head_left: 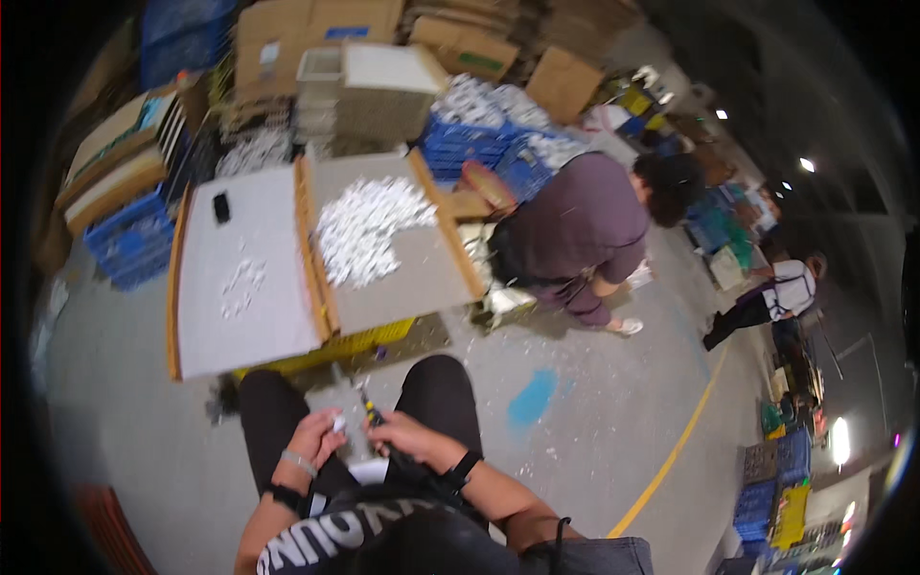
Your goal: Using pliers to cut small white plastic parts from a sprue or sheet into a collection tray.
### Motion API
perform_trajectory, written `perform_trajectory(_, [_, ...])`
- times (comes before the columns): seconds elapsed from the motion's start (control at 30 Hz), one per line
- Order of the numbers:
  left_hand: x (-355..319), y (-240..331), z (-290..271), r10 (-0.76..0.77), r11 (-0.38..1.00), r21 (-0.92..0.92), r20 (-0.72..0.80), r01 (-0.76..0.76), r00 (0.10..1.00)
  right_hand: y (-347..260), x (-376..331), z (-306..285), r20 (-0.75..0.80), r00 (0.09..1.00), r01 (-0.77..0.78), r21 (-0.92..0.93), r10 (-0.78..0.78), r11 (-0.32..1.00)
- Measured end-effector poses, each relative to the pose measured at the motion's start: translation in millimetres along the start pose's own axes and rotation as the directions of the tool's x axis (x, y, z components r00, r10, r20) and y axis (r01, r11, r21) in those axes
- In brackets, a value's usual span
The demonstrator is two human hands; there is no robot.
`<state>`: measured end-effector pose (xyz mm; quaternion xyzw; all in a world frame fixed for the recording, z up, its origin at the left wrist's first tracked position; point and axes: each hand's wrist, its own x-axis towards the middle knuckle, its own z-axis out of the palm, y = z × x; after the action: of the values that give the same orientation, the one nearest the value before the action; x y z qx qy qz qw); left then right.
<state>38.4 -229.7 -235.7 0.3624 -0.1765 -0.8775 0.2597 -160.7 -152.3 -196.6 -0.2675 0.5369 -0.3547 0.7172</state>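
Above my lap, my left hand (312, 439) pinches a small white piece (339, 423) between its fingertips. My right hand (406, 437) is closed around a slim hand tool with a yellow-and-black grip (372, 412); its tip points away from me, and its exact kind is too small to tell. The tool and the white piece are apart. Beyond my knees, a heap of similar white pieces (369, 230) covers much of a grey board (422, 259). On the white board (278, 206) to its left lie several scattered white pieces (244, 286).
A black phone-like object (222, 208) rests on the white board. Wooden rails (316, 249) edge both boards. Blue crates (470, 144) with white parts and cardboard boxes (316, 34) stand behind. One person (585, 225) bends over at the right; another (781, 289) is farther off.
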Motion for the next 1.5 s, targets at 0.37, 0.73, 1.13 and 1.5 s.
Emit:
perform_trajectory(0.37, [21,-6,-7,0.025,0.994,-0.108,0.116,-0.013,0.993,-26,-38,5,0.029,0.985,-0.15,-0.334,0.17,0.931])
perform_trajectory(0.73, [10,3,-3,0.071,0.988,-0.149,0.15,-0.048,0.986,-14,-33,3,0.079,0.993,-0.039,-0.487,0.088,0.872])
perform_trajectory(1.13, [15,1,-7,0.071,0.992,-0.112,0.162,-0.054,0.984,-21,-29,16,-0.018,0.986,-0.153,-0.502,0.166,0.851])
perform_trajectory(1.5, [10,-6,-9,0.081,0.996,-0.045,0.148,-0.075,0.986,-16,-29,-1,0.046,0.97,-0.192,-0.465,0.24,0.864])
